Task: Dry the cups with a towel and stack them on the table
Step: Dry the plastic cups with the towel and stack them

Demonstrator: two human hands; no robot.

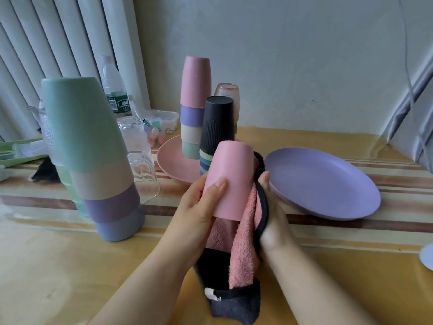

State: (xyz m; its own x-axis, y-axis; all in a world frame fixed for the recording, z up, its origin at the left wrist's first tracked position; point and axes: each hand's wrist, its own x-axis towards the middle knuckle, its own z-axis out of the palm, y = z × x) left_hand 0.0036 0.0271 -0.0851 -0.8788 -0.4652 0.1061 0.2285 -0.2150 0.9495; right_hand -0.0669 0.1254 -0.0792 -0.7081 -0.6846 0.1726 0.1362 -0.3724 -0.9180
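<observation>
The left hand (196, 207) curls round the cup (230, 179), thumb across its wall. The right hand (271, 221) grips the towel (243, 233) and presses it against the cup's far side, at 3 o'clock.

The cup sits low in the middle of the view, held above the table (70, 266). It stands inverted, its long axis near upright and tilted slightly right, mouth down. It looks light, stiff and smooth, probably slick if wet, so hold it mid-wall. The towel is soft and limp.

At 9 o'clock stands a stack (93, 160) of inverted cups.
</observation>
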